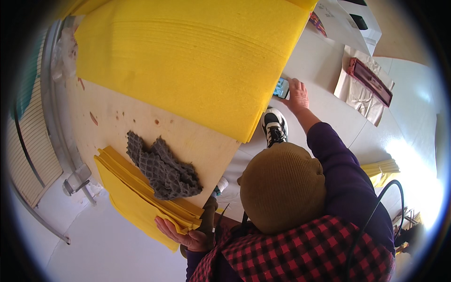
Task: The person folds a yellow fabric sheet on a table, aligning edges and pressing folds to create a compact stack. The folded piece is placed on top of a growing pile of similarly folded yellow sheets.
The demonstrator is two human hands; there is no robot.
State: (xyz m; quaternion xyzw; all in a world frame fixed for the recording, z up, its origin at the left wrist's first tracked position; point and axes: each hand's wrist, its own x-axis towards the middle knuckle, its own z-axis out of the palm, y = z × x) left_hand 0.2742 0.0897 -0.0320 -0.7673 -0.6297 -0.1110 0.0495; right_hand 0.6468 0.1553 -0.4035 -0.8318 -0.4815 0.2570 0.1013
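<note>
Left hand (187, 237): layered yellow sheets (134, 199); right hand (298, 97): phone (281, 88); waffled grey cloth (165, 171)

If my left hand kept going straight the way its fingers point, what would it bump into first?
The folded yellow material: your left hand already appears to touch it, fingers pointing along the stack, though depth there is hard to judge.

Brown ribbed beanie (282, 188) | purple sleeves (334, 148) | garment (300, 249) – red-black check | shoe (275, 129) – black, white

Room lies between yellow sheets (188, 61) and folded stack (136, 202); gray cloth (167, 171) partly blocks it.
</note>
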